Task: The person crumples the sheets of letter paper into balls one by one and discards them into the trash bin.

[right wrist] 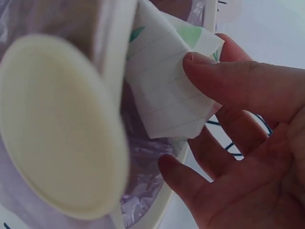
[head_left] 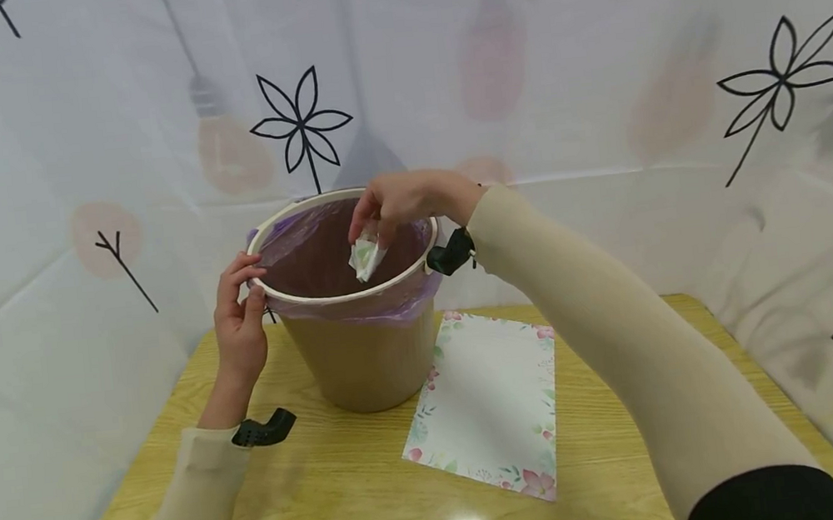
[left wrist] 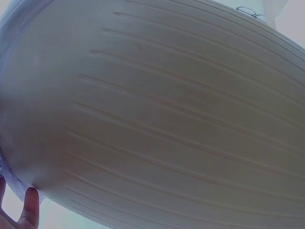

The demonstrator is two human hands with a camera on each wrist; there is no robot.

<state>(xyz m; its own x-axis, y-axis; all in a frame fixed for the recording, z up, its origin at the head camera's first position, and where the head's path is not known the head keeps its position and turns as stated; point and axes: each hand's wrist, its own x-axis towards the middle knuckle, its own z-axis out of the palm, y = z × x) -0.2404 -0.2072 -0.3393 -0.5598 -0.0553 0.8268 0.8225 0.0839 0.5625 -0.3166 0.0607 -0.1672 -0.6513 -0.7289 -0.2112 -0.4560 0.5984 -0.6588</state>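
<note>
A beige trash can lined with a purple plastic bag stands upright on the table. My left hand grips its rim at the left side, fingers over the edge and thumb outside. In the left wrist view the ribbed can wall fills most of the picture, and only a bit of the left hand shows at the lower corner. Over the can's opening, my right hand pinches a crumpled sheet of paper. The right wrist view shows dotted lines and green print on this paper.
A flower-bordered sheet of paper lies flat on the wooden table, right of the can. A cream oval piece sticks out at the can's rim. Behind the table hangs a patterned white cloth.
</note>
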